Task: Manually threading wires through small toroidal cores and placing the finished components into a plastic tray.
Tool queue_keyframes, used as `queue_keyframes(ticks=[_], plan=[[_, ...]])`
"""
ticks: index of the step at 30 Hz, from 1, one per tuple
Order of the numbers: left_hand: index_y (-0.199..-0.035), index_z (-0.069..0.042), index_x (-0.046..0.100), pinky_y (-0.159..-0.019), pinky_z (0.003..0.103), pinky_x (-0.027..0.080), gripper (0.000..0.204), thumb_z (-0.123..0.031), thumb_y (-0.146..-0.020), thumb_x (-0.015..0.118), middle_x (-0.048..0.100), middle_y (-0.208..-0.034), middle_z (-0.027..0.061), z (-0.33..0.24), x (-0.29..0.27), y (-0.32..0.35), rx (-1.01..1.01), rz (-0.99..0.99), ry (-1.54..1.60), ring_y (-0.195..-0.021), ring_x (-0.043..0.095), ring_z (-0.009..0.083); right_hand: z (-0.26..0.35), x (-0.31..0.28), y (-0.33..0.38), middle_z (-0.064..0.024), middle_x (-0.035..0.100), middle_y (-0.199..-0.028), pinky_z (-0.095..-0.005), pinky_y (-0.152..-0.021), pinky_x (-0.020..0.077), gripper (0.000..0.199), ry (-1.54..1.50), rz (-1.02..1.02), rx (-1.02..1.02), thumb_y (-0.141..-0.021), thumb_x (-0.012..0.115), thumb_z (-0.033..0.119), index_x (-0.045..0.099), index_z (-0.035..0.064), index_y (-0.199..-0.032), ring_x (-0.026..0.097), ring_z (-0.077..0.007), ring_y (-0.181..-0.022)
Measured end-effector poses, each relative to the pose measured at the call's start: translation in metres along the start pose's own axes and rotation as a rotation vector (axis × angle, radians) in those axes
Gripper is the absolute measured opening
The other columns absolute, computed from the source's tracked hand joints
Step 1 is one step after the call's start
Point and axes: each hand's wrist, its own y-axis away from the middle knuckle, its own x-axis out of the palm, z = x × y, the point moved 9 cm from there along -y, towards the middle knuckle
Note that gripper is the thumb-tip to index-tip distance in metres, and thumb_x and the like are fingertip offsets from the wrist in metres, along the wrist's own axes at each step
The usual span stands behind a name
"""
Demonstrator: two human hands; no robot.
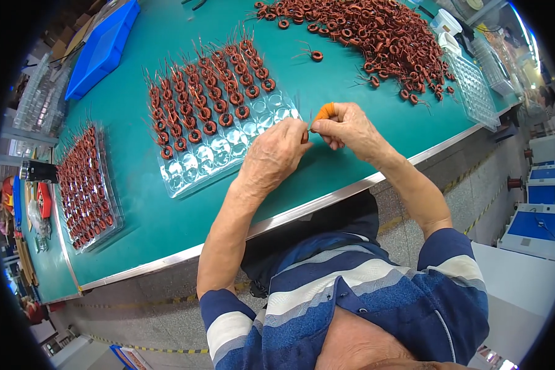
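Note:
Over the near part of the table, my left hand (pixel 274 151) is closed on a small copper-wound ring coil (pixel 304 137), mostly hidden by the fingers. Beside it, my right hand (pixel 351 131) pinches at the coil's thin wire leads (pixel 310 117); an orange wrap (pixel 324 112) covers one of its fingers. Left of my hands lies a clear plastic tray (pixel 219 154) with round pockets. Rows of coils (pixel 209 92) with upright leads fill its far part, while the pockets nearest me hold none.
A large heap of loose coils (pixel 382 40) spreads at the far right, one coil (pixel 316 56) apart from it. A filled tray (pixel 86 191) stands at the left, with a blue bin (pixel 102 52) beyond. Stacked clear trays (pixel 472 86) sit by the right end of the green table (pixel 160 228).

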Motion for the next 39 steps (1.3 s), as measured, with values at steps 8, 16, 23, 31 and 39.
queue_keyframes(ticks=[8,16,23,31,39], plan=[[-0.109,0.001,0.049,-0.063,0.028,0.052,0.028,-0.015,-0.091,0.064,0.059,-0.085,0.0065,0.011,-0.003,0.000,-0.285,-0.215,1.152,-0.072,0.061,0.0151,0.026,-0.006,0.000,0.0001,0.054,-0.061,-0.0210,-0.047,0.0368,0.020,-0.256,-0.077,-0.191,-0.084,0.067,0.019,0.063,-0.0006,-0.082,0.047,-0.0056,-0.053],[-0.136,-0.001,0.040,-0.068,0.029,0.050,0.047,-0.020,-0.095,0.055,0.059,-0.091,0.0113,0.019,-0.003,-0.001,-0.323,-0.239,1.425,-0.074,0.058,0.0172,0.042,-0.001,0.002,-0.0031,0.060,-0.070,-0.0213,-0.052,0.0423,0.029,-0.029,-0.131,-0.289,-0.085,0.069,0.025,0.064,-0.0030,-0.088,0.052,-0.0071,-0.060],[-0.117,0.002,0.055,-0.060,0.025,0.048,0.027,-0.016,-0.097,0.052,0.059,-0.081,0.0062,0.036,0.006,0.004,-0.444,-0.253,1.433,-0.068,0.057,0.0120,0.034,0.010,-0.010,-0.0034,0.062,-0.073,-0.0209,-0.055,0.0441,0.031,-0.106,-0.161,-0.254,-0.083,0.073,0.026,0.064,-0.0030,-0.091,0.054,-0.0074,-0.061],[-0.106,0.000,0.057,-0.057,0.024,0.045,0.018,-0.014,-0.096,0.054,0.060,-0.079,0.0059,0.049,0.008,0.009,-0.540,-0.341,1.372,-0.064,0.055,0.0116,0.030,-0.007,-0.009,-0.0039,0.063,-0.071,-0.0212,-0.052,0.0440,0.050,-0.078,-0.339,-0.345,-0.082,0.075,0.032,0.056,-0.0050,-0.111,0.057,-0.0066,-0.060],[-0.107,0.000,0.057,-0.059,0.025,0.049,0.021,-0.018,-0.099,0.051,0.061,-0.081,0.0050,0.039,0.023,0.008,-0.523,-0.226,1.154,-0.066,0.057,0.0109,0.043,0.006,0.004,-0.0076,0.066,-0.078,-0.0204,-0.054,0.0477,0.024,0.071,-0.270,-0.443,-0.089,0.066,0.013,0.060,-0.0049,-0.104,0.059,-0.0077,-0.060]])
